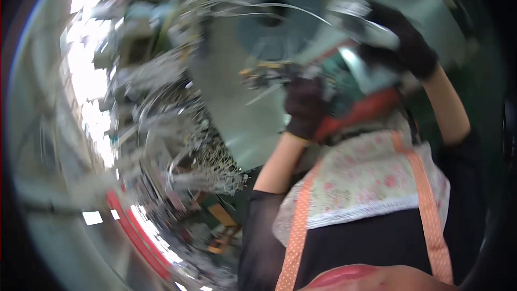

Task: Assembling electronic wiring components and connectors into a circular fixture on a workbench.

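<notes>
Metal-and-yellow parts point(264, 75) run sideways, leftward from the fingertips of the dark-gloved left hand point(307, 99), the nearer hand, over a grey-green worktop point(253, 134); whether it grips them I cannot tell. Farther out, the gloved right hand point(401, 37) appears closed on a shiny silvery piece point(353, 16), its kind lost in blur.

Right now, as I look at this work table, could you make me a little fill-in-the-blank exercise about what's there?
1. The left hand and right hand both wear dark ____.
2. The hand nearer the yellow-tipped parts is the ____ one.
3. The pale apron is printed with pink ____.
4. The colour of its dotted straps is ____.

Missing words: gloves; left; flowers; orange.
</notes>
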The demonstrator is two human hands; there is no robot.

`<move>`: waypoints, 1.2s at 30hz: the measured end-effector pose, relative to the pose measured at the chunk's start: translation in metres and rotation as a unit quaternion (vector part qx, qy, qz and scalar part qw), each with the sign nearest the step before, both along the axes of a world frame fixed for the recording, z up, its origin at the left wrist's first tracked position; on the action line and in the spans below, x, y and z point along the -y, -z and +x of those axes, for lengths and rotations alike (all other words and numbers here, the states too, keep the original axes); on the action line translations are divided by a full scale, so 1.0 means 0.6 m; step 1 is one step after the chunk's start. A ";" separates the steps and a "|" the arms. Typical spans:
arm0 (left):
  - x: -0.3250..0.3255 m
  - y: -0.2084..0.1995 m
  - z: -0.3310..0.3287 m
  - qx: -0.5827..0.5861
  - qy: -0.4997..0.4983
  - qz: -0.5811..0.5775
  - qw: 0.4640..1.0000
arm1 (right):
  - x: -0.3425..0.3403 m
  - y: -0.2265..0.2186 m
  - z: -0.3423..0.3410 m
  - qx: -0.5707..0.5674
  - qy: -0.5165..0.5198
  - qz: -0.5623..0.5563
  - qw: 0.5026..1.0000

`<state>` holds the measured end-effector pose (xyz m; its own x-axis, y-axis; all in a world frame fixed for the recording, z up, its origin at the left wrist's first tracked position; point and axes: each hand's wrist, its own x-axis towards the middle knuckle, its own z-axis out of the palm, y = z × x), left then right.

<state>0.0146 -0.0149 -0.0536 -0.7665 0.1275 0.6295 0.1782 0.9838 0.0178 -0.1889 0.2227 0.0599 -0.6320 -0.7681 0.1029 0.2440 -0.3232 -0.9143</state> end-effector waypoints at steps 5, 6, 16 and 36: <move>-0.053 -0.070 -0.023 0.201 -0.039 0.065 0.977 | 0.013 0.021 0.034 0.158 -0.070 -0.076 0.982; -0.058 -0.089 -0.021 0.156 -0.032 0.058 0.986 | 0.021 -0.014 0.056 0.145 -0.081 -0.115 0.979; -0.052 -0.063 -0.012 0.165 -0.075 0.138 0.974 | 0.052 -0.053 0.117 0.003 -0.105 0.007 0.994; -0.037 -0.106 -0.012 0.217 0.005 0.155 0.964 | 0.038 0.013 0.042 0.048 -0.161 0.072 0.983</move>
<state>0.0072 0.0074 0.0103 -0.9657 -0.0070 0.2597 0.0973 0.9172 0.3864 -0.1638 0.2000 0.0524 -0.3547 -0.9323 -0.0706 0.4000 -0.0831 -0.9127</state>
